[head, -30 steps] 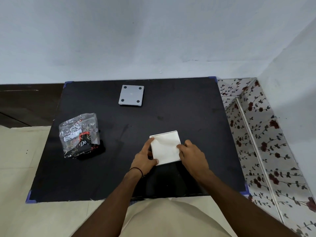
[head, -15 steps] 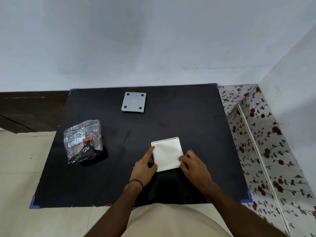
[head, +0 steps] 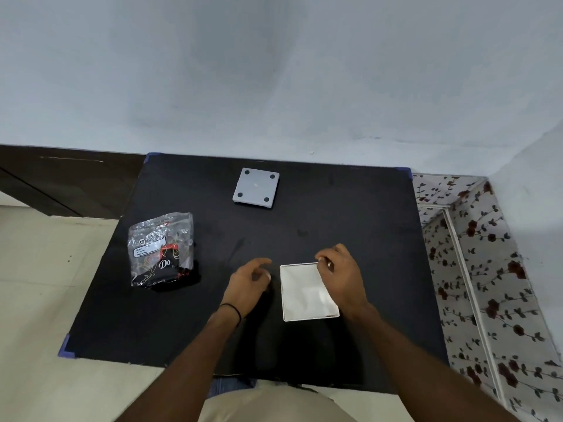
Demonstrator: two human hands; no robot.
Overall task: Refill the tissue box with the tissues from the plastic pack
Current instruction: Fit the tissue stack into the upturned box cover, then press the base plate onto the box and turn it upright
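On the black desk [head: 335,214] the box [head: 306,292] lies near the front edge: square, white, thin pale rim, top face plain. The right hand [head: 341,274] rests over its far right corner, fingers [head: 323,259] curled together on the rim. The left hand [head: 248,280] hovers just beside its left edge, fingers loosely apart, holding nothing. The pack [head: 161,249], crinkled clear plastic with dark print, lies well apart to the left. A grey lid [head: 256,187] lies near the far edge.

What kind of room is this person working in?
Probably a plain room at home: a black table pushed against a bare painted wall, tiled floor, and floral-patterned covering alongside.
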